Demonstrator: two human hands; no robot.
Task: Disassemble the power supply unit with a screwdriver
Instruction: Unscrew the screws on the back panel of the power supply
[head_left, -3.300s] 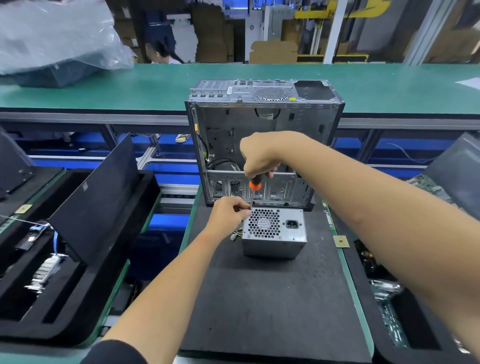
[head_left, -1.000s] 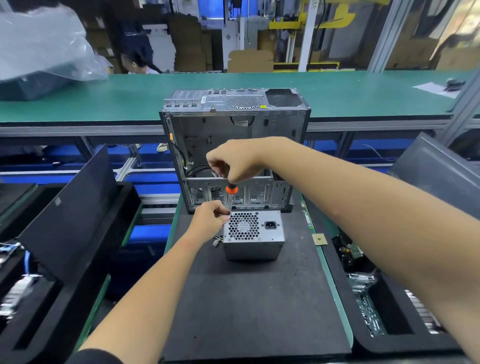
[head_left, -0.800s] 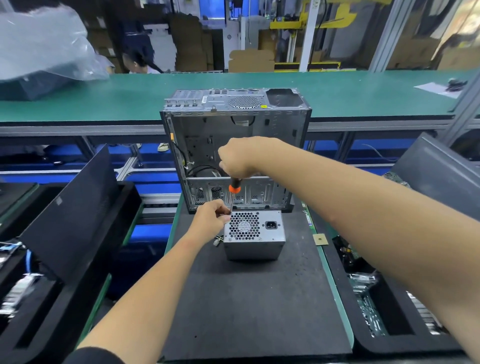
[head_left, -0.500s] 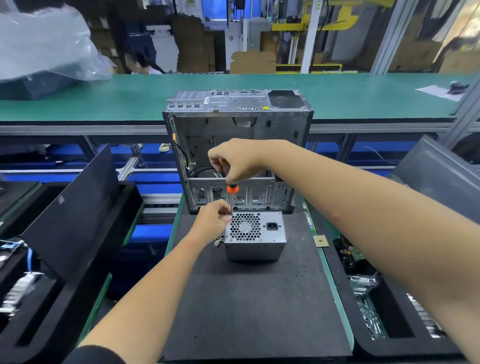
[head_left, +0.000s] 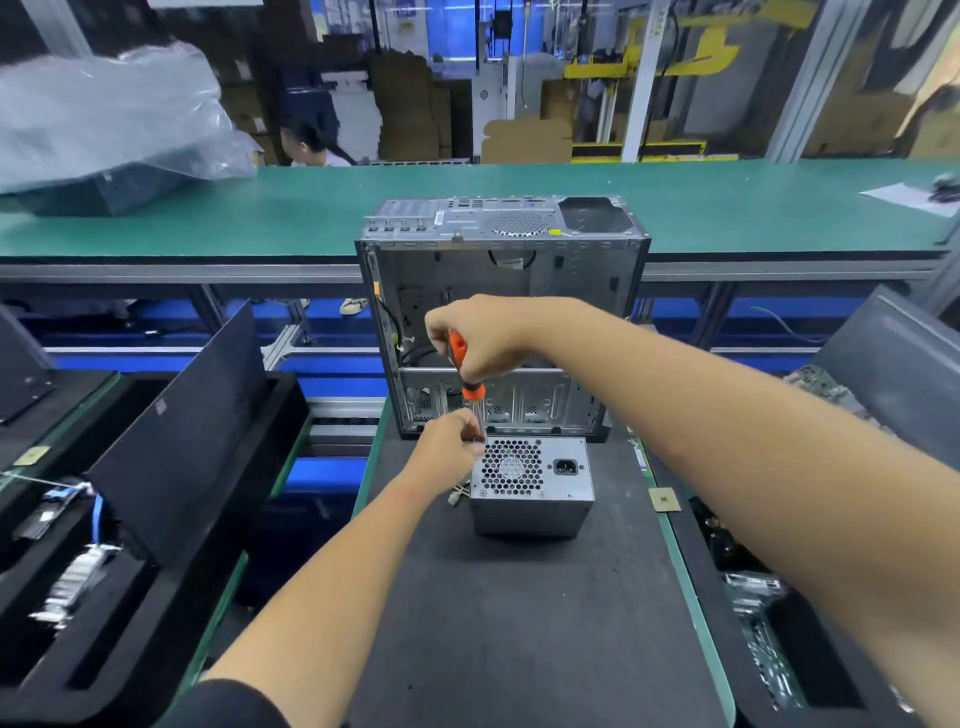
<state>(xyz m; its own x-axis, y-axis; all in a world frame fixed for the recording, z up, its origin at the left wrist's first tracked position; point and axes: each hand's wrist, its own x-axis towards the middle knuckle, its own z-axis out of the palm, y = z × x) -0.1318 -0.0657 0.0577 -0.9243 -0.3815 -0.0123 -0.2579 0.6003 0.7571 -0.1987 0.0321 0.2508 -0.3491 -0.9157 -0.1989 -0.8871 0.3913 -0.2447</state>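
The power supply unit sits on the dark foam mat in the middle of the tabletop, its honeycomb fan grille and power socket facing up. A few connectors on short wires poke out at its left side. The screwdriver, with an orange and black handle, stands nearly upright over the unit's top left corner; its tip is hidden behind the left hand. The right hand reaches in from the right, its fingers curled round the handle from above. The left hand is at the same corner of the unit, its fingers bent and pinched together around the screwdriver's shaft just above the case.

Directly behind the unit stands an empty computer case, open side toward the camera, with loose black cables inside. Black foam trays holding parts flank the mat on both sides. Beyond lies a long green bench with a plastic-wrapped bundle at its left end.
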